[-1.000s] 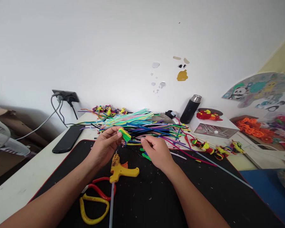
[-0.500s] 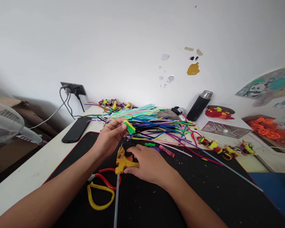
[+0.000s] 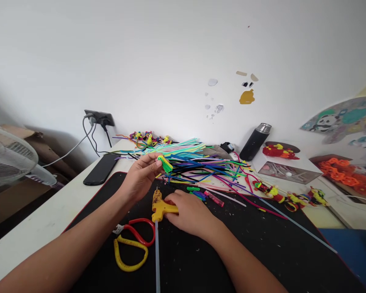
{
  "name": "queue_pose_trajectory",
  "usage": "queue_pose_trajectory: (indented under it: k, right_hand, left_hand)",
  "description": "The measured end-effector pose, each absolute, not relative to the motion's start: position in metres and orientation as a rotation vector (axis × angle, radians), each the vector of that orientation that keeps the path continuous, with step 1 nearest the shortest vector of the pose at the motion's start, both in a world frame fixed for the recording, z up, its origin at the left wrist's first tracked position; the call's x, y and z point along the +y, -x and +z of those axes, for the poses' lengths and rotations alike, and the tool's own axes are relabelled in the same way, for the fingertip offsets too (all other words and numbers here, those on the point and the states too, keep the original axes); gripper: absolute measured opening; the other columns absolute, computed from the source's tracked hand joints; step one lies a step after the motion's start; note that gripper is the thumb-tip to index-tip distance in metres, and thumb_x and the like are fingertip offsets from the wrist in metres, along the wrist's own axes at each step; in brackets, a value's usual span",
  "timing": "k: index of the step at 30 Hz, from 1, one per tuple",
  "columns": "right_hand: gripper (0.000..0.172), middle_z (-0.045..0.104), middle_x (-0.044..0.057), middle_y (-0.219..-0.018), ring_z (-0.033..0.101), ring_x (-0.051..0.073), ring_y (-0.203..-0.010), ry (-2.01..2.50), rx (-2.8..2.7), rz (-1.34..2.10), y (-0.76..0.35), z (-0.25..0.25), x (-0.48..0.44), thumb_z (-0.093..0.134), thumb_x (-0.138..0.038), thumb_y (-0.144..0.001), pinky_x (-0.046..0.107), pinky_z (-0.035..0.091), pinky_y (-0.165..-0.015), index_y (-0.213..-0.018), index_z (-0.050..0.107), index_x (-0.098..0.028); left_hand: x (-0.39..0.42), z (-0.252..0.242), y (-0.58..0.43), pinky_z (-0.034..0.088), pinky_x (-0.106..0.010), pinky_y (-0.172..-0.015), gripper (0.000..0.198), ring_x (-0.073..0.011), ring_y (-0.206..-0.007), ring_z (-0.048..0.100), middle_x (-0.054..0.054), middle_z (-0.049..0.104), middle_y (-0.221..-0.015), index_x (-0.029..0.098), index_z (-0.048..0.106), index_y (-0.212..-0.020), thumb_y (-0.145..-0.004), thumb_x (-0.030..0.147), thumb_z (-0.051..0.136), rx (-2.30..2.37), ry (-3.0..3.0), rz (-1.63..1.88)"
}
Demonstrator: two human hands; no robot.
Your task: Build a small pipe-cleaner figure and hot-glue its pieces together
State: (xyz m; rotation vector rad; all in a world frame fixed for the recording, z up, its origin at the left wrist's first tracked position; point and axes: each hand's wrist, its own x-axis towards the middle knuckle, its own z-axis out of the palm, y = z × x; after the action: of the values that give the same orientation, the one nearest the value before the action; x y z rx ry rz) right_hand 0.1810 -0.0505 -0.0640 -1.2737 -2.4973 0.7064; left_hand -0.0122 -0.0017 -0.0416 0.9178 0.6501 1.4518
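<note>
Now my left hand (image 3: 142, 177) is pinching the small green-and-yellow fuzzy wire piece (image 3: 165, 164) above the black mat (image 3: 262, 244) on the desk. My right hand (image 3: 187, 211) is holding the yellow plastic glue gun (image 3: 159, 205) in a closed grip there. I think my fingers are risking a burn if they slip toward its nozzle.

phone (image 3: 101, 168) | black flask (image 3: 255, 142) | fan (image 3: 9, 156) | scissors (image 3: 131, 243) on black mat (image 3: 262, 252)

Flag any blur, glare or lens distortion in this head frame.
Head view: even, soft light, no glare; left hand with its green pipe-cleaner piece and right hand on the glue gun are sharp; wide-angle lens bends the table edge and stretches the fan at the left border.
</note>
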Motion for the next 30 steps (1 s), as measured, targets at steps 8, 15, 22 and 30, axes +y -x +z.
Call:
queue_pose_trajectory:
  k: [8, 15, 22, 30]
  right_hand:
    - [0.031, 0.076, 0.005, -0.105, 0.069, 0.019, -0.089, 1.051, -1.760, 1.313, -0.192, -0.061, -0.035, 0.077, -0.034, -0.088, 0.029, 0.049, -0.077, -0.116, 0.074, -0.021]
    - [0.044, 0.056, -0.004, -0.071, 0.047, 0.008, -0.053, 0.851, -1.050, 1.695, -0.198, -0.059, -0.027, 0.086, -0.056, -0.079, 0.022, 0.038, -0.052, -0.089, 0.069, -0.016]
    - [0.054, 0.048, -0.008, -0.062, 0.042, 0.006, -0.043, 0.875, -0.889, 1.675, -0.201, -0.051, -0.025, 0.090, -0.060, -0.071, 0.021, 0.035, -0.041, -0.092, 0.069, -0.015]
    - [0.065, 0.050, -0.008, -0.052, 0.050, 0.011, -0.037, 0.976, -1.154, 1.470, -0.200, -0.052, -0.026, 0.076, -0.078, -0.076, 0.022, 0.035, -0.037, -0.094, 0.066, -0.015]
  left_hand:
    - [0.006, -0.036, 0.022, 0.054, -0.024, -0.070, 0.029, -0.0137, -0.072, 0.068, -0.004, 0.077, -0.086, 0.016, 0.080, -0.092, -0.069, 0.024, 0.096, 0.653, -0.875, 1.552]
    - [0.011, -0.041, 0.026, 0.054, -0.021, -0.068, 0.030, -0.0119, -0.072, 0.066, -0.004, 0.076, -0.088, 0.015, 0.081, -0.090, -0.068, 0.025, 0.097, 0.672, -0.842, 1.602]
    - [0.012, -0.047, 0.026, 0.051, -0.021, -0.065, 0.030, -0.0103, -0.066, 0.060, -0.002, 0.072, -0.081, 0.016, 0.081, -0.091, -0.069, 0.028, 0.097, 0.722, -0.923, 1.581]
    - [0.011, -0.052, 0.021, 0.051, -0.024, -0.066, 0.030, -0.0132, -0.069, 0.061, -0.004, 0.075, -0.087, 0.017, 0.082, -0.089, -0.068, 0.032, 0.098, 0.845, -1.050, 1.526]
